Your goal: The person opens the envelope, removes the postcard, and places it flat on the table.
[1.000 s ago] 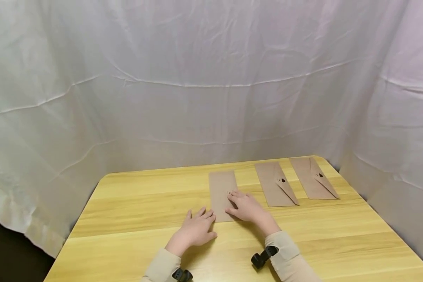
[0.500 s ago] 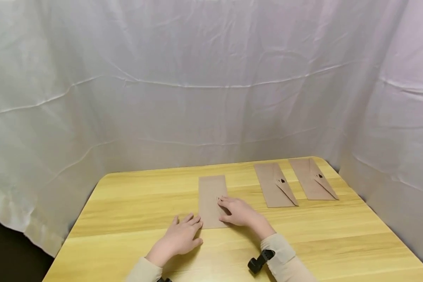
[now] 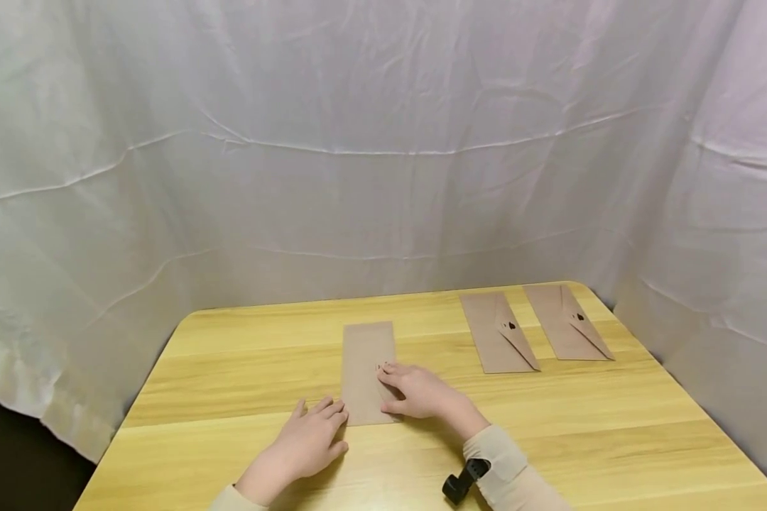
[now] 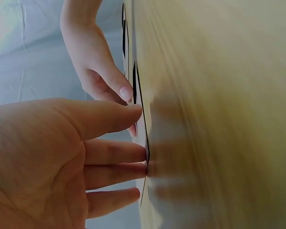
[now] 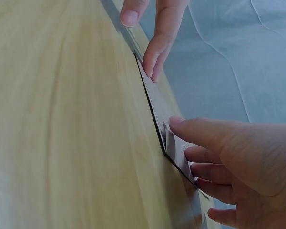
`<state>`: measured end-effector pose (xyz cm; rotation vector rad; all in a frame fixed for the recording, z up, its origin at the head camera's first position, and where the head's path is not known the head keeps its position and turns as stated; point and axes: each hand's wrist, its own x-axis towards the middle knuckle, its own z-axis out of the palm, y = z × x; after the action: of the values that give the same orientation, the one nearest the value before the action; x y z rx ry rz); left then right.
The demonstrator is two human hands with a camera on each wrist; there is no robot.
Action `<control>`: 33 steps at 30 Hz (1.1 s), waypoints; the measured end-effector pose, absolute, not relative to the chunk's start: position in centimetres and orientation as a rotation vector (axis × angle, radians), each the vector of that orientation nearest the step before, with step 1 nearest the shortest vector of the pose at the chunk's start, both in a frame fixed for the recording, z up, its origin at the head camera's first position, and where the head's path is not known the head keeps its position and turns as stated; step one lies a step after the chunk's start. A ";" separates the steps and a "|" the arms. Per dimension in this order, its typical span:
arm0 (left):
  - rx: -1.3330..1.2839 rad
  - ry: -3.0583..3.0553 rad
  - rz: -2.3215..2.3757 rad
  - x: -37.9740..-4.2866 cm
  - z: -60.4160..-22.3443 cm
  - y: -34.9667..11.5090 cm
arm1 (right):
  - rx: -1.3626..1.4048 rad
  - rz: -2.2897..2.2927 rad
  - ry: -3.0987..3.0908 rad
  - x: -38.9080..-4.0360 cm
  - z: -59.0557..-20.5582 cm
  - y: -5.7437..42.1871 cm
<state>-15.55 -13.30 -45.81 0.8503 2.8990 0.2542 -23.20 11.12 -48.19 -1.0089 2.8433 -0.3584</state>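
Observation:
A brown paper envelope (image 3: pixel 361 369) lies flat on the wooden table, its long side pointing away from me. My right hand (image 3: pixel 422 394) rests on the envelope's right side, covering most of its flap. In the right wrist view, the fingers of that hand (image 5: pixel 248 162) lie along the envelope's edge, and a bit of flap (image 5: pixel 170 140) lifts slightly near the thumb. My left hand (image 3: pixel 307 440) touches the near left corner with its fingertips. Seen from the left wrist, its fingers (image 4: pixel 112 176) are extended and spread against the envelope's edge.
Two similar envelopes, a middle one (image 3: pixel 495 341) and a far right one (image 3: pixel 565 326), lie at the back right with small dark marks on their flaps. White curtain (image 3: pixel 383 199) surrounds the wooden table (image 3: pixel 230 362) at the back and sides.
Both hands have slid left and a little toward me, and the envelope under them has moved along. The two envelopes on the right have stayed in place.

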 end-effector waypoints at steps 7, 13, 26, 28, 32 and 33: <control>0.874 2.927 0.308 -14.9 -46.4 -15.0 | -1.030 -0.240 2.884 -22.1 -48.1 9.5; 0.823 2.925 0.337 -14.8 -46.9 -15.9 | -1.091 -0.144 2.906 -21.4 -48.2 8.0; 0.617 2.920 0.387 -15.2 -47.1 -18.1 | -1.257 -0.023 2.904 -20.4 -48.6 5.0; 0.589 2.916 0.388 -15.2 -47.0 -18.6 | -1.267 -0.006 2.907 -20.3 -48.6 4.5; 0.537 2.902 0.395 -15.3 -47.0 -19.6 | -1.277 0.008 2.898 -20.0 -48.4 3.4; 0.524 2.898 0.394 -15.3 -46.9 -19.8 | -1.275 0.010 2.893 -20.0 -48.3 3.2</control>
<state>-15.28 -19.85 -46.93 0.5243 2.8979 0.3942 -19.95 3.15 -48.28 -1.2746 2.8929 0.0099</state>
